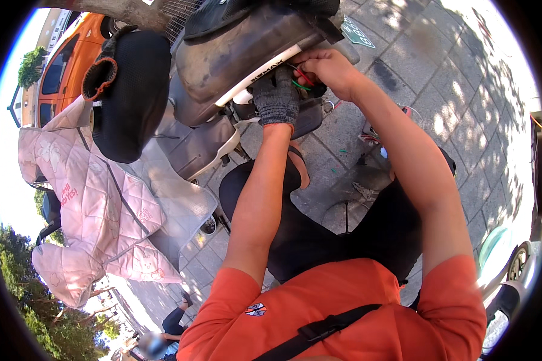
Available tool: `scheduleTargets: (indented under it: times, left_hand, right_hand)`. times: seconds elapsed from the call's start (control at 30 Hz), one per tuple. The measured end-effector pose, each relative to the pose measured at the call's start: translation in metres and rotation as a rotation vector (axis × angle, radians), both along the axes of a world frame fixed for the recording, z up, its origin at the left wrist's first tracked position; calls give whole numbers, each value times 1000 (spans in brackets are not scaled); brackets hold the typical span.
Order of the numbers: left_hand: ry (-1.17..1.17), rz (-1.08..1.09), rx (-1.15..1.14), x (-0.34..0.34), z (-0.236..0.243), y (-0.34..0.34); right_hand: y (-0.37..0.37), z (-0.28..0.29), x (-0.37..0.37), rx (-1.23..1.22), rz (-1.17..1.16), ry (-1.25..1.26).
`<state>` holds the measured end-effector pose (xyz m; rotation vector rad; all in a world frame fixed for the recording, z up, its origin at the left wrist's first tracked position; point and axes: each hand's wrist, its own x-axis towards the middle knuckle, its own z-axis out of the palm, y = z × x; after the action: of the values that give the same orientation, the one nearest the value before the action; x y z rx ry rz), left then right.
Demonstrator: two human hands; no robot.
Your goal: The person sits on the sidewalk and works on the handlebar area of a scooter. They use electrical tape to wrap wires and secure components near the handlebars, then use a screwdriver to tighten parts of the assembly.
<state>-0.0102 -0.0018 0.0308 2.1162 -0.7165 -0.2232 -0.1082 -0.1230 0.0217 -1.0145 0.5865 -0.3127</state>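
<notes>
One right hand (329, 71) pinching one red wire (305, 76); one gloved left hand (276, 99), grip unclear.

Scooter body (235, 66) blocking the way above the gloved left hand (276, 99), red and green wires (305, 78) crossing the tight gap beside the right hand (328, 69), open passage rightward over grey paving (421, 66), dark-trousered legs (325, 240) bounding the space below, pink quilted cover (102, 198) filling the left.

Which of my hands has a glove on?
Your left hand, wearing a dark grey knit glove with an orange cuff edge; your right hand is bare.
</notes>
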Motion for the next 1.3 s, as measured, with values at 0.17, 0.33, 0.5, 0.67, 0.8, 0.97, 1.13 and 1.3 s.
scheduleTargets:
  times: [0.17, 0.33, 0.5, 0.67, 0.8, 0.97, 1.13, 1.3]
  left_hand:
    - [-82, -54, -18, 7, -13, 4]
    - [-166, -1, -94, 13, -41, 5]
    - [-65, -7, -214, -5, -29, 8]
    - [58, -75, -396, -22, -17, 26]
    - [26, -198, -327, -16, -84, 32]
    - [216, -285, -338, -33, -23, 63]
    - [468, -217, -550, -42, -36, 95]
    - [652, -7, -638, -31, 66, 192]
  right_hand:
    - [11, 3, 4, -307, -3, 109]
    - [22, 9, 14, -475, -90, 189]
    - [20, 4, 2, -787, -115, 64]
    - [73, 118, -30, -1064, 64, 383]
    - [144, 221, 13, -1236, 74, -92]
    - [187, 296, 103, -1780, 165, -102]
    - [213, 289, 182, -2057, 203, 214]
    - [239, 281, 116, -2090, 341, -113]
